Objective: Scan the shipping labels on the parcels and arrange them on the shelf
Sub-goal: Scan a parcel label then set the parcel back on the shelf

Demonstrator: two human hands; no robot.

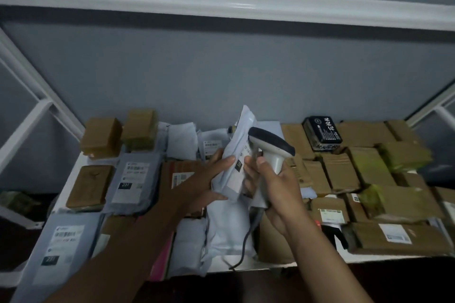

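Right now my left hand (209, 179) has its grip pinching a white poly-mailer parcel (236, 155), thumb on the front face and fingers curled behind its lower edge, so it stands tilted above the shelf (71, 179). A shipping label (242, 155) with a black square tag runs down the side of the parcel that faces my right hand (278, 187). That hand's grip is wrapped tight round the handle of a grey handheld scanner (270, 147), whose dark-capped head sits just beside the label; its cable (246, 238) hangs down toward the near edge.

Under the parcel, more white mailers (221, 229) lie heaped in the middle of the shelf. To the left lie grey labelled bags (133, 179) and small brown boxes (102, 136). To the right, brown cardboard parcels (344, 174) sit packed close together, with a black box (321, 131) at the far side. A white frame rail (221, 5) crosses overhead against the grey wall.
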